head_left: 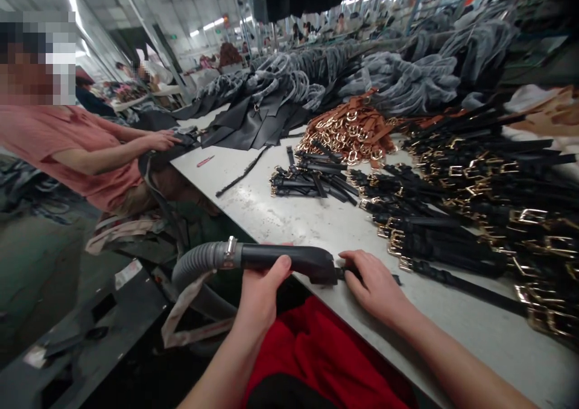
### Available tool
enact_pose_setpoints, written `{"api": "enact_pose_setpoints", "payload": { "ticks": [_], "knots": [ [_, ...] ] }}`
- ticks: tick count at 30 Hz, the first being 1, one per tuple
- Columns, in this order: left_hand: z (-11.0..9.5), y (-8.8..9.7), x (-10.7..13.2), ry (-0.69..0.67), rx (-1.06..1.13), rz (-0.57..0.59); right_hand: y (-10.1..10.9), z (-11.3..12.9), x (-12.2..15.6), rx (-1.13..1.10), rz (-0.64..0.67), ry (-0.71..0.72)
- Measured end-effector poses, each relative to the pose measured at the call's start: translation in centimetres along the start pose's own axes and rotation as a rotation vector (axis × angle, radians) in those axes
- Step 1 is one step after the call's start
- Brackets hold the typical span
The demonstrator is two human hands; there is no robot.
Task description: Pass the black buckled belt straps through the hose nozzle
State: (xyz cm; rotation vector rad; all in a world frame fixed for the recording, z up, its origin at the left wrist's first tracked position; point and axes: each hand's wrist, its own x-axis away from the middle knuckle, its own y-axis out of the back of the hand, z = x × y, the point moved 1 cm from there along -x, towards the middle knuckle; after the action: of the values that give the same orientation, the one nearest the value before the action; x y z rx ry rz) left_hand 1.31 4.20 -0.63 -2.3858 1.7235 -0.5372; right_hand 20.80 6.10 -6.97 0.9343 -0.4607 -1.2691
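Note:
My left hand (262, 294) is wrapped round the black handle of a tool (289, 260) that ends in a grey ribbed hose (194, 263). The tool lies along the near edge of the white table (298, 216). My right hand (368, 282) rests on the table at the tool's tip, fingers pressed on a short black strap (350, 271) that meets the nozzle. A heap of black straps with gold buckles (452, 228) lies just right of that hand.
Brown buckled straps (357, 128) and a small black bundle (312, 180) lie mid-table, black leather pieces (253, 122) and grey piles (398, 74) farther back. A person in a pink shirt (67, 149) works at the left. Red cloth (325, 355) covers my lap.

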Motion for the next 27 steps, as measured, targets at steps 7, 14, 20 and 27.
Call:
{"api": "enact_pose_setpoints", "payload": {
  "ticks": [7,14,20,27],
  "knots": [
    [-0.1,-1.0,0.6,-0.084,-0.181,0.117,-0.4,-0.5,0.0,-0.033,-0.033,-0.030],
    [-0.1,-1.6,0.5,-0.123,-0.225,0.138,-0.8,-0.9,-0.1,-0.012,-0.026,-0.008],
    [-0.8,0.0,0.1,-0.061,-0.144,0.080,-0.7,-0.7,-0.2,-0.001,-0.039,-0.035],
    [-0.7,2.8,0.5,-0.041,0.082,-0.058,-0.6,-0.9,-0.2,0.026,-0.023,0.047]
  ]
}}
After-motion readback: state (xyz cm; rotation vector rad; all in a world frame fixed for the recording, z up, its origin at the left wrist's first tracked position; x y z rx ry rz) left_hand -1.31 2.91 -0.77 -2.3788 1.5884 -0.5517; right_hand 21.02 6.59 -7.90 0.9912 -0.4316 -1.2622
